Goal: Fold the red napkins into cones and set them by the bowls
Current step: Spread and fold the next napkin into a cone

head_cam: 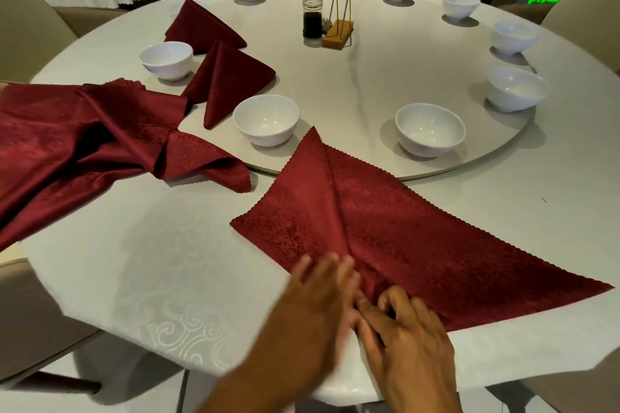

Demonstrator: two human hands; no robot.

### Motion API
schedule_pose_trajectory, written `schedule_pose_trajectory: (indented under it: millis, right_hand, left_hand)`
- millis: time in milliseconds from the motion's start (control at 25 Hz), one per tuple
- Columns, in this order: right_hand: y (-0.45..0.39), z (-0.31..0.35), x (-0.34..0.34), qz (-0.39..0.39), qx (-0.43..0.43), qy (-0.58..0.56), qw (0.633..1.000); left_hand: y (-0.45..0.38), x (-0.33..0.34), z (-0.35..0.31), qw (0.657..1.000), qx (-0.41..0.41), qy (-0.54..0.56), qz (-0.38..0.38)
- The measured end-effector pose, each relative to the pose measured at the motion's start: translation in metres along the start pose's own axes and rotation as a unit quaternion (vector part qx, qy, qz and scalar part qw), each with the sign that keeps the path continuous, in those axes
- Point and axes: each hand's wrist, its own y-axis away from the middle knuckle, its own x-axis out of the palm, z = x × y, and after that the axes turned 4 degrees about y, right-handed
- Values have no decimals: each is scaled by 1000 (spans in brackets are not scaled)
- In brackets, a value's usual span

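Both hands work the near corner of the dark red patterned cloth napkin, just this side of the nearest white bowl: left hand flat-fingered to pin it, right hand pinching cloth (apparently starting the cone's roll).

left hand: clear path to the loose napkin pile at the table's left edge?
Probably yes. The left hand rests on the napkin being folded; only bare tablecloth separates it from the pile.
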Motion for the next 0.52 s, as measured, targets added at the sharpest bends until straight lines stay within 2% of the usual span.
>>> schedule_pose_trajectory:
  millis: [80,120,240,320,360,400,480,520]
  right_hand:
    - [1,0,0,1,1,-6,1000]
    - [0,0,0,-4,6,-7,1000]
    - [-1,1,2,-12,6,-4,1000]
    - [0,1,0,-17,7,-6,1000]
    - [-1,2,0,-20,9,-7,1000]
    - [0,2,1,-23,12,-6,1000]
    - [2,3,2,-29,12,0,1000]
    - [2,2,1,-29,9,1,1000]
  left_hand:
    - [18,17,-5,996,-29,41,76]
    - [20,10,14,996,-42,8,74]
    - [22,-31,104,986,-148,-68,36]
    - [16,-54,117,975,-190,-114,28]
    - [17,-52,96,979,-178,-85,41]
    - [22,-36,70,989,-121,-47,76]
    - [36,0,30,996,35,-39,77]
    - [38,-1,28,994,34,-47,93]
